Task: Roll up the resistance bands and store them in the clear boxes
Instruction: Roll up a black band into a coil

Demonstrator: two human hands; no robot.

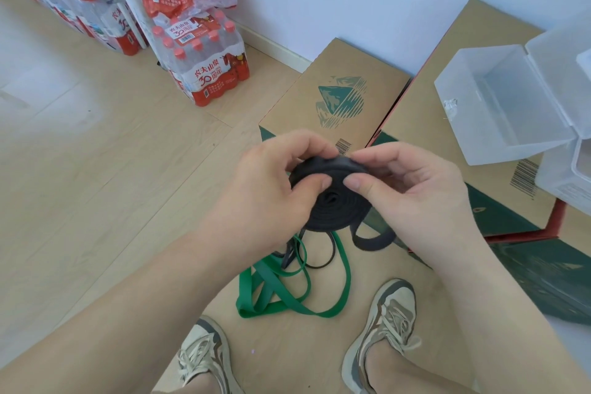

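A black resistance band [332,205] is wound into a flat coil in the middle of the view, with a short loose tail hanging below it to the right. My left hand [271,182] grips the coil's left side, thumb on its face. My right hand [412,182] pinches the coil's upper right edge with thumb and fingers. Below on the floor a green band [287,291] lies loose and tangled, with a thin black band [319,261] beside it. An open clear box [511,105] stands on a cardboard carton at the right, nothing inside it.
Two flat cardboard cartons [345,96] lie by the white wall. More clear boxes [572,176] sit at the right edge. Packs of red-labelled water bottles [204,64] stand at the back left. My two shoes [387,326] are near the bottom on the wood floor.
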